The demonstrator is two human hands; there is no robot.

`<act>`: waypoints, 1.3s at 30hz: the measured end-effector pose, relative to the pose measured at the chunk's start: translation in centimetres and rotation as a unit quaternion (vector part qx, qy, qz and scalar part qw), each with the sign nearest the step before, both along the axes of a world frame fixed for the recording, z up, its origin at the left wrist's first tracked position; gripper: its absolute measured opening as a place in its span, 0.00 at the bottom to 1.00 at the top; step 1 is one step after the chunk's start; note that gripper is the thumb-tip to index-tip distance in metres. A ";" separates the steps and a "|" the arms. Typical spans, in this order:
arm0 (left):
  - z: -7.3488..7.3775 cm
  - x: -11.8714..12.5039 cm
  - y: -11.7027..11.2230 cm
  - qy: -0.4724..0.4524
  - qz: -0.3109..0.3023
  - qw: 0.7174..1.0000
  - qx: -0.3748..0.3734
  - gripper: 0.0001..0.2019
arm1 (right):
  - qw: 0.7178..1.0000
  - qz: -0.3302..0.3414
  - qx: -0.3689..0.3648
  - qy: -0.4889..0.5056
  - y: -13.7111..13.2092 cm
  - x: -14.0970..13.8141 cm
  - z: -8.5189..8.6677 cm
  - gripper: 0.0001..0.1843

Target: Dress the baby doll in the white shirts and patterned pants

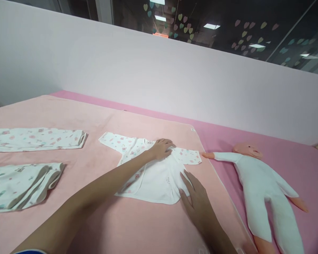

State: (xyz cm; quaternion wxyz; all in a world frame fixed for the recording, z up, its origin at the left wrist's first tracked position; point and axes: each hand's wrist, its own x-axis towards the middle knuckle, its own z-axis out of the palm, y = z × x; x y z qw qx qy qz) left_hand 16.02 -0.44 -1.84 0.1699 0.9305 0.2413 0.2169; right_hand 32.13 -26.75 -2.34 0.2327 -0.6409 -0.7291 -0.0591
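below a white wall, on a pink blanket, the little white shirt lies spread out; our left hand rests flat near its collar, our right hand lies open against its side. we'd judge it light, soft and floppy, best taken by the shoulders or hem

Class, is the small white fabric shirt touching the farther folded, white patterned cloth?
Apart. The head view shows a strip of pale pink blanket between the shirt and the cloth.
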 end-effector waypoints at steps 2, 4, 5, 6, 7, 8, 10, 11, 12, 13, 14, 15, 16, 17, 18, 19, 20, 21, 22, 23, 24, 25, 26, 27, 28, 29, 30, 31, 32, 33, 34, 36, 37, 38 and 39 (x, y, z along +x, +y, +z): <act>0.0 0.4 -0.6 -0.022 -0.017 0.999 0.024 0.20 | 0.999 0.026 0.008 -0.027 -0.1 -0.5 0.5 0.34; 0.0 0.7 -0.9 -0.033 -0.034 0.999 0.025 0.18 | 0.997 0.064 -0.021 -0.042 -0.3 -1.1 1.1 0.36; 0.0 1.0 -0.9 -0.032 -0.034 0.999 0.014 0.17 | 0.994 0.084 -0.044 -0.045 -0.4 -1.3 1.4 0.36; 0.1 1.2 -0.8 -0.025 -0.028 0.999 -0.003 0.15 | 0.992 0.100 -0.067 -0.045 -0.4 -1.5 1.7 0.36; 0.2 1.4 -0.6 -0.015 -0.020 0.999 -0.021 0.14 | 0.989 0.110 -0.087 -0.044 -0.5 -1.6 1.9 0.36; 0.4 1.7 -0.2 -0.004 -0.011 0.999 -0.038 0.13 | 0.987 0.115 -0.102 -0.042 -0.5 -1.7 2.1 0.36; 0.9 2.1 0.5 0.021 -0.002 0.998 -0.060 0.10 | 0.985 0.118 -0.121 -0.041 -0.5 -1.7 2.3 0.36; 1.1 2.3 0.9 0.031 -0.003 0.997 -0.066 0.09 | 0.984 0.118 -0.129 -0.042 -0.5 -1.7 2.4 0.36; 1.2 2.5 1.1 0.039 -0.005 0.997 -0.071 0.09 | 0.983 0.119 -0.134 -0.044 -0.5 -1.6 2.4 0.36; 1.2 2.6 1.3 0.042 -0.006 0.996 -0.076 0.08 | 0.982 0.119 -0.137 -0.045 -0.5 -1.6 2.5 0.36; 1.2 2.7 1.4 0.041 -0.005 0.996 -0.081 0.08 | 0.983 0.117 -0.137 -0.045 -0.6 -1.6 2.6 0.35; 1.1 2.8 1.3 0.035 -0.003 0.996 -0.086 0.07 | 0.983 0.115 -0.134 -0.045 -0.6 -1.6 2.6 0.34; 1.1 2.8 1.2 0.028 0.001 0.996 -0.089 0.07 | 0.984 0.114 -0.129 -0.045 -0.6 -1.6 2.7 0.34; 1.0 2.7 1.1 0.021 0.007 0.996 -0.087 0.08 | 0.985 0.114 -0.120 -0.044 -0.6 -1.6 2.7 0.33; 1.0 2.6 0.8 0.014 0.013 0.997 -0.079 0.08 | 0.986 0.117 -0.108 -0.042 -0.6 -1.6 2.7 0.33; 1.1 2.4 0.6 0.009 0.020 0.998 -0.063 0.10 | 0.987 0.125 -0.092 -0.040 -0.6 -1.5 2.8 0.32; 1.2 2.2 0.3 0.004 0.029 0.999 -0.042 0.11 | 0.987 0.137 -0.073 -0.039 -0.7 -1.4 2.8 0.31; 1.5 1.8 0.0 -0.001 0.039 0.999 -0.018 0.13 | 0.986 0.153 -0.054 -0.041 -0.7 -1.3 2.9 0.30; 1.8 1.3 -0.3 -0.007 0.049 0.999 0.005 0.15 | 0.983 0.173 -0.038 -0.046 -0.8 -1.3 3.0 0.29; 2.2 0.6 -0.7 -0.014 0.054 0.998 0.023 0.16 | 0.979 0.196 -0.027 -0.055 -0.8 -1.2 3.1 0.28; 2.5 -0.2 -1.0 -0.020 0.054 0.998 0.035 0.15 | 0.973 0.222 -0.023 -0.064 -0.9 -1.2 3.3 0.28; 2.7 -1.2 -1.4 -0.025 0.049 0.998 0.042 0.15 | 0.966 0.249 -0.024 -0.072 -1.0 -1.2 3.4 0.29; 2.9 -2.2 -1.9 -0.026 0.038 0.998 0.045 0.14 | 0.959 0.273 -0.027 -0.075 -1.1 -1.3 3.6 0.30; 3.0 -3.4 -2.5 -0.024 0.023 0.998 0.045 0.14 | 0.953 0.292 -0.030 -0.072 -1.1 -1.3 3.7 0.30; 3.0 -4.6 -3.2 -0.020 0.009 0.999 0.044 0.15 | 0.950 0.305 -0.032 -0.065 -1.1 -1.4 3.8 0.30; 2.9 -5.8 -4.1 -0.016 -0.002 0.999 0.041 0.16 | 0.949 0.310 -0.032 -0.057 -1.1 -1.6 4.0 0.29; 2.8 -7.0 -5.1 -0.013 -0.009 0.999 0.038 0.16 | 0.949 0.310 -0.030 -0.052 -1.1 -1.7 4.2 0.27; 2.6 -8.0 -6.3 -0.011 -0.016 0.999 0.034 0.17 | 0.950 0.308 -0.029 -0.050 -1.0 -1.9 4.3 0.25; 2.5 -9.0 -7.7 -0.012 -0.024 0.999 0.029 0.17 | 0.950 0.307 -0.028 -0.053 -1.0 -2.1 4.5 0.23; 2.3 -9.8 -9.2 -0.013 -0.037 0.999 0.024 0.17 | 0.949 0.308 -0.027 -0.061 -0.9 -2.3 4.6 0.21; 2.2 -10.5 -10.8 -0.014 -0.055 0.998 0.019 0.17 | 0.948 0.309 -0.025 -0.069 -0.9 -2.5 4.8 0.20; 2.1 -11.3 -13.8 -0.017 -0.099 0.995 0.013 0.19 | 0.948 0.309 -0.017 -0.077 -0.9 -2.8 4.9 0.19; 2.1 -11.6 -15.1 -0.018 -0.116 0.993 0.010 0.20 | 0.951 0.301 -0.012 -0.076 -1.0 -2.9 5.0 0.18; 2.1 -11.7 -16.1 -0.019 -0.127 0.992 0.008 0.21 | 0.956 0.284 -0.007 -0.069 -1.2 -3.0 5.0 0.16; 2.1 -11.7 -16.9 -0.020 -0.133 0.991 0.006 0.23 | 0.964 0.258 -0.004 -0.059 -1.4 -3.0 5.0 0.15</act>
